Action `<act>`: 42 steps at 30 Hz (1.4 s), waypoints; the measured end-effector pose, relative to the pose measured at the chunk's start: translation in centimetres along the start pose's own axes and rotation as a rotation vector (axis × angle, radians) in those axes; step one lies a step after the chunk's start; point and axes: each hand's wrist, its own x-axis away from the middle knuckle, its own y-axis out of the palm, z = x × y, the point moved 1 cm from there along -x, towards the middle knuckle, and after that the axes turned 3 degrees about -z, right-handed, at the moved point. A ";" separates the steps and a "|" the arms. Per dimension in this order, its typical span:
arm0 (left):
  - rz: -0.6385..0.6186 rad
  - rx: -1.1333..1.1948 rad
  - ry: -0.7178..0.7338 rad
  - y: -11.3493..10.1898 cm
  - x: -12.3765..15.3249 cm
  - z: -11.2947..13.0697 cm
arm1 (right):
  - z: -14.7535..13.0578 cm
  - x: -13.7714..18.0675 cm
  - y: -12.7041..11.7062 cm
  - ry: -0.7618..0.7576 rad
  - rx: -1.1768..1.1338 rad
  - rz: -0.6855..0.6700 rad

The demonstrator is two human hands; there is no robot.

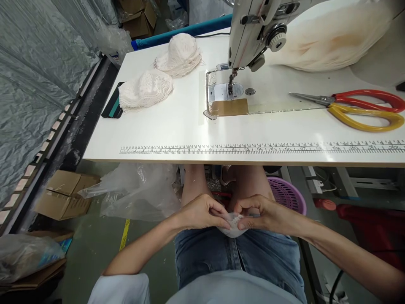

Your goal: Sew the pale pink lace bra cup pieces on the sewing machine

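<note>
Over my lap, both hands pinch a small white bra cup (233, 231), with some lace showing between the thumbs. My left hand (207, 213) grips its left edge between thumb and fingers. On the opposite edge, my right hand (261, 215) is closed in the same way. The fingertips partly hide the cup. Above, on the white sewing table, lie two piles of pale lace bra cups, one nearer (145, 89) and one farther back (179, 55).
A sewing machine (253, 33) stands over the table (164, 131). Scissors (332, 100) with red and yellow handles lie at right. A ruler strip (262, 148) runs along the front edge. Below are a purple basket (287, 195), plastic bags (139, 194) and a cardboard box (65, 194).
</note>
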 end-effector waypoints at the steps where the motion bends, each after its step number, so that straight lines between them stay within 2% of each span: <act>1: 0.003 -0.004 0.001 0.0 0.0 0.0 | 0.0 0.0 0.0 0.003 -0.006 0.001; 5: 0.012 -0.053 -0.004 -0.2 0.2 -0.1 | 0.5 0.1 -0.1 0.007 -0.003 0.012; 9: 0.002 -0.085 0.009 -0.8 0.9 -0.4 | 1.1 0.4 -0.6 0.006 -0.116 -0.004; 16: -0.111 0.089 -0.048 -1.7 1.6 -0.6 | 1.8 0.7 -1.4 0.084 -0.165 0.016; 20: -0.092 0.116 -0.084 -1.8 1.6 -0.8 | 2.2 0.5 -1.4 0.100 -0.159 0.025; 24: -0.092 0.134 -0.044 -1.9 1.6 -1.1 | 2.3 0.4 -1.3 0.098 -0.174 0.025; 31: -0.169 0.146 0.039 -2.1 1.5 -1.2 | 1.4 0.3 -0.9 0.082 -0.162 0.015; 35: -0.140 0.136 0.028 -1.3 0.6 -0.9 | 1.1 0.1 -0.7 0.089 -0.176 0.013; 38: -0.056 0.165 -0.021 -0.8 0.2 -0.7 | 0.7 0.1 -0.5 0.094 -0.198 0.019; 42: 0.006 0.164 -0.044 -1.1 0.7 -0.9 | -0.1 0.2 -0.2 0.056 -0.135 0.015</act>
